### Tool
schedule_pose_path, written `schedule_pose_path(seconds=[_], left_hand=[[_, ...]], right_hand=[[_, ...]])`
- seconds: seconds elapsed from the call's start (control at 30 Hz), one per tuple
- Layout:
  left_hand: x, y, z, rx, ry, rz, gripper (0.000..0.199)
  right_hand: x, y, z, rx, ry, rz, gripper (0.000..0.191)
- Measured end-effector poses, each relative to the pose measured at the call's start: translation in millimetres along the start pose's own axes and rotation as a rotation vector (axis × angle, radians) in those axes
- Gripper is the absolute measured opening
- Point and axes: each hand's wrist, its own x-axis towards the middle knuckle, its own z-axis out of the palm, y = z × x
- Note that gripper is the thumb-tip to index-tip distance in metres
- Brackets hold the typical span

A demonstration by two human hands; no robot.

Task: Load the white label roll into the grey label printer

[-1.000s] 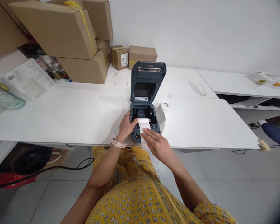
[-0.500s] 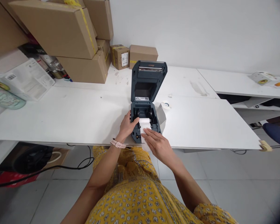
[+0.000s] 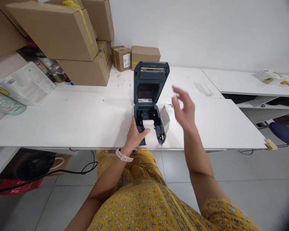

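Observation:
A dark grey label printer (image 3: pixel 137 138) sits at the table's front edge, its lid (image 3: pixel 151 91) raised. A small white paper roll (image 3: pixel 148 122) lies inside, and its strip of label paper (image 3: pixel 151 136) runs out over the front edge. My left hand (image 3: pixel 135 134) grips the printer's left side, the thumb pressing on the paper strip. Raised to the right of the printer, my right hand (image 3: pixel 185 110) is slightly blurred, with fingers apart and nothing visible in it. A white roll with a loose strip (image 3: pixel 165 117) lies beside the printer, partly hidden.
Stacked cardboard boxes (image 3: pixel 55 35) stand at the back left, with two smaller boxes (image 3: pixel 145 55) by the wall. A white carton (image 3: pixel 30 80) and a green bottle (image 3: pixel 7 102) are at far left. A black cable (image 3: pixel 62 171) hangs below the white table (image 3: pixel 86 125).
My right hand has let go of the paper strip and moved up and to the right, its fingers spreading. My left thumb has shifted onto the paper strip.

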Motion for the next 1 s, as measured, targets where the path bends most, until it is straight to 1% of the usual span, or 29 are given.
schedule_pose_path(seconds=[0.03,0.07,0.13,0.17,0.2,0.23,0.27,0.3,0.37,0.4,0.5,0.53,0.6,0.67,0.73,0.8,0.9,1.0], left_hand=[[-9,0,2.0,-0.010,-0.002,-0.009,0.115],[-18,-1,3.4,-0.033,-0.006,-0.016,0.117],[-34,-3,4.4,-0.087,-0.019,-0.025,0.119],[-41,-5,4.3,-0.105,-0.026,-0.030,0.120],[-46,-7,3.9,-0.118,-0.032,-0.034,0.121],[-50,-8,3.4,-0.127,-0.042,-0.034,0.121],[-53,-10,3.1,-0.138,-0.053,-0.028,0.122],[-55,-13,3.0,-0.153,-0.067,-0.017,0.122],[-58,-16,3.5,-0.188,-0.088,0.011,0.122],[-59,-18,4.1,-0.203,-0.091,0.022,0.122],[-62,-21,5.9,-0.241,-0.089,0.040,0.123],[-63,-21,6.1,-0.263,-0.094,0.040,0.124],[-66,-21,5.1,-0.327,-0.118,0.031,0.128],[-68,-18,2.4,-0.414,-0.141,0.009,0.127],[-67,-13,-0.7,-0.494,-0.127,-0.030,0.122],[-62,-6,-2.8,-0.534,-0.078,-0.086,0.114],[-51,6,-2.8,-0.524,-0.027,-0.145,0.108],[-41,13,-1.1,-0.526,-0.067,-0.113,0.096]], right_hand=[[29,8,5,0.034,-0.002,0.024,0.051],[57,16,12,0.080,-0.038,0.053,0.056],[104,29,28,0.166,-0.162,0.145,0.067],[120,33,35,0.207,-0.201,0.190,0.072],[130,34,40,0.237,-0.219,0.216,0.077],[133,33,42,0.256,-0.208,0.224,0.079],[129,30,42,0.261,-0.176,0.215,0.079],[118,25,39,0.253,-0.134,0.191,0.076],[82,13,29,0.228,-0.072,0.135,0.065],[59,7,23,0.220,-0.060,0.109,0.058],[-17,-7,9,0.255,-0.085,0.074,0.037],[-40,-10,7,0.251,-0.096,0.084,0.033],[-80,-14,7,0.226,-0.129,0.144,0.033],[-108,-17,11,0.202,-0.164,0.227,0.036],[-125,-19,16,0.195,-0.180,0.307,0.039],[-132,-20,19,0.205,-0.169,0.388,0.045],[-134,-19,20,0.285,-0.181,0.547,0.063],[-130,-16,16,0.438,-0.244,0.703,0.078]])
